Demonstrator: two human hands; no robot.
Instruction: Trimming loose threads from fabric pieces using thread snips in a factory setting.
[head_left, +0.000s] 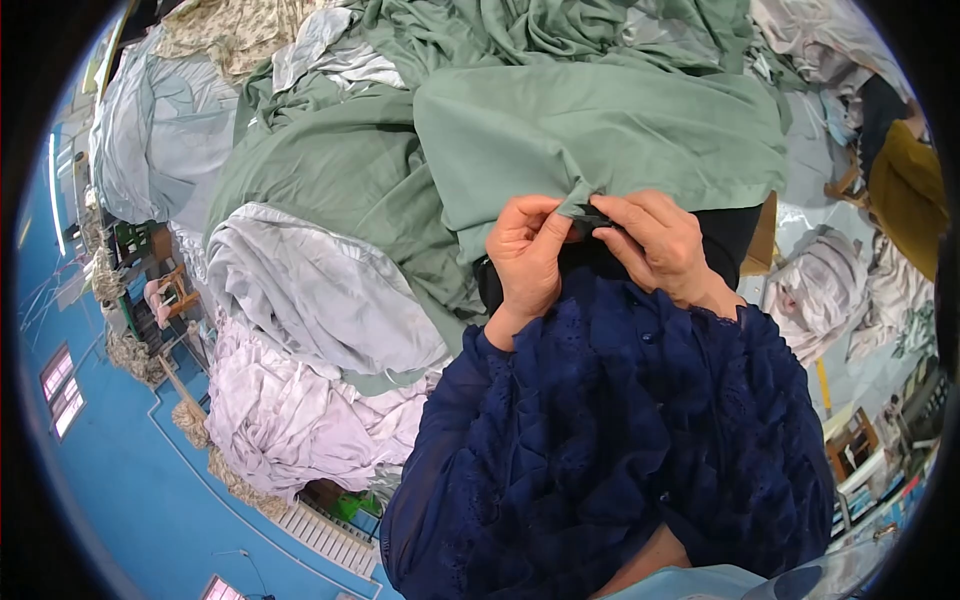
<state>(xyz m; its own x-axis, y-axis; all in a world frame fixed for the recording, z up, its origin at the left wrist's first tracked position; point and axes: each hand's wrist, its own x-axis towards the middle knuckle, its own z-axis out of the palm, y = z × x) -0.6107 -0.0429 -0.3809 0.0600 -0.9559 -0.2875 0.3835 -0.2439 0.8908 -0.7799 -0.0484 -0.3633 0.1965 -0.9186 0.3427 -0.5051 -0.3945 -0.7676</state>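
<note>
Sage-green cloth (660, 130) lies spread over my lap and the pile in front of me. My left hand (525, 250) pinches a gathered bit of its near edge between thumb and fingers, and the fold stands up in a small peak. Right beside it, my right hand (655, 240) has its thumb and fingers drawn together at the same edge. A small dark shape shows between the two hands at the cloth's edge. I cannot tell whether it is a tool or the dark clothing behind, and the right fingertips' hold is too small to make out.
More green fabric (330, 170) is heaped ahead and to the left. Pale grey cloth (310, 290) and a pinkish-white heap (290, 410) lie at my left. A bundle of whitish cloth (820, 290) and a cardboard piece (762, 240) are at the right, below mustard cloth (908, 200).
</note>
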